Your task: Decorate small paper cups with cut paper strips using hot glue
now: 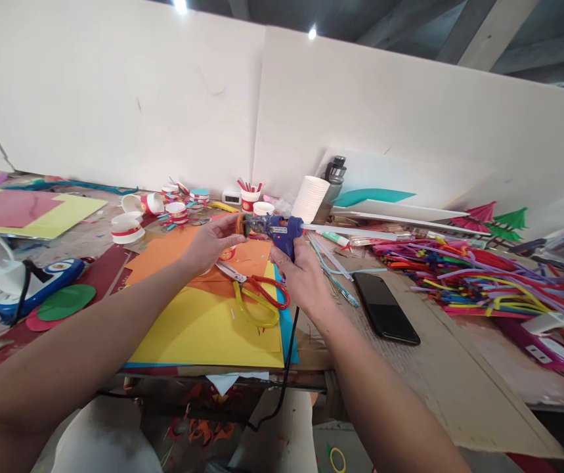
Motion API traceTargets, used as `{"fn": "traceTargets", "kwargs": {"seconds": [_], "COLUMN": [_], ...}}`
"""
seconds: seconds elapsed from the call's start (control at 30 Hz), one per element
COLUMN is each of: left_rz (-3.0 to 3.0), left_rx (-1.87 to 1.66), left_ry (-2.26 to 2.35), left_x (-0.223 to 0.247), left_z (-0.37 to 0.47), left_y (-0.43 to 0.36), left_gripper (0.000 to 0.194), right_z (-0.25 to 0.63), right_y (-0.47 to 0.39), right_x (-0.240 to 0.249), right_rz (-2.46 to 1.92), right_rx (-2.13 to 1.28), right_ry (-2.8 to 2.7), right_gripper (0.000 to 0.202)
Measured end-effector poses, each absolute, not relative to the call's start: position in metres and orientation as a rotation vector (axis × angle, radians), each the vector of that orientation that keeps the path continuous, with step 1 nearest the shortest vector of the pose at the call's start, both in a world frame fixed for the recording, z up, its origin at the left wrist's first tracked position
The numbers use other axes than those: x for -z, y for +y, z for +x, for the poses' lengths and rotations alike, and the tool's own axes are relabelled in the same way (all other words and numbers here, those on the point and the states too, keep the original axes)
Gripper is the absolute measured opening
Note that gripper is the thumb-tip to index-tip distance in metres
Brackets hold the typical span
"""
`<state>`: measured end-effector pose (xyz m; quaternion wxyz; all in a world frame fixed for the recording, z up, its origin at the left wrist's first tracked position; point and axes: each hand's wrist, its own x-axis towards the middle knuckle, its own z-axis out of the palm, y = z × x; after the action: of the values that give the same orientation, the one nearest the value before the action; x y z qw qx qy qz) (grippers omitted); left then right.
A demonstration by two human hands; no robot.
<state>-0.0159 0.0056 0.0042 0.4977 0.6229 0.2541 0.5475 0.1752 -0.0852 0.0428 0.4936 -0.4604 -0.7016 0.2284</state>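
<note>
My right hand point(306, 276) is wrapped round the handle of a blue hot glue gun point(285, 235). A long whitish glue stick point(350, 231) sticks out of the gun's back end. The gun's nozzle end points left, at a small orange round piece point(240, 224) that my left hand point(210, 242) pinches; whether they touch I cannot tell. Below the hands, scissors point(257, 294) with red and yellow handles lie on yellow paper point(203, 328) and orange paper point(163, 256). A black cord point(286, 381) hangs from the gun past the table edge.
Several white-and-red paper cups point(128, 231) stand at the back left. A cup stack point(310, 199) and a grey bottle point(331, 187) are behind the gun. On the right lie a black phone point(385, 307) and many pipe cleaners point(488, 279). A blue power strip point(40, 286) is at left.
</note>
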Motion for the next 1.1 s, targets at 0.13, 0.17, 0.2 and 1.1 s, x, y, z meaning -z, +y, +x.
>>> {"fn": "traceTargets", "kwargs": {"seconds": [0.13, 0.17, 0.2, 1.1], "left_rz": [1.527, 1.529, 1.529, 1.408], "left_rx": [-1.29, -1.287, -1.286, -1.343], "left_ry": [0.596, 0.596, 0.598, 0.608], "left_x": [-0.0044, -0.0041, -0.0036, -0.0083], "left_z": [-0.0155, -0.0154, -0.0154, -0.0147], "left_y": [0.0045, 0.0047, 0.005, 0.0056], "left_gripper": [0.053, 0.053, 0.054, 0.043], "right_z": [0.1747, 0.1744, 0.1741, 0.1681], "right_y": [-0.0833, -0.0832, -0.0834, -0.0927], "right_x": [-0.0394, -0.0389, -0.0386, -0.0422], "right_rz": [-1.098, -1.095, -1.094, -1.247], "right_rx": [-0.542, -0.536, -0.531, -0.388], "right_ry": [-1.662, -1.657, -1.656, -1.783], "right_gripper": [0.042, 0.043, 0.043, 0.038]}}
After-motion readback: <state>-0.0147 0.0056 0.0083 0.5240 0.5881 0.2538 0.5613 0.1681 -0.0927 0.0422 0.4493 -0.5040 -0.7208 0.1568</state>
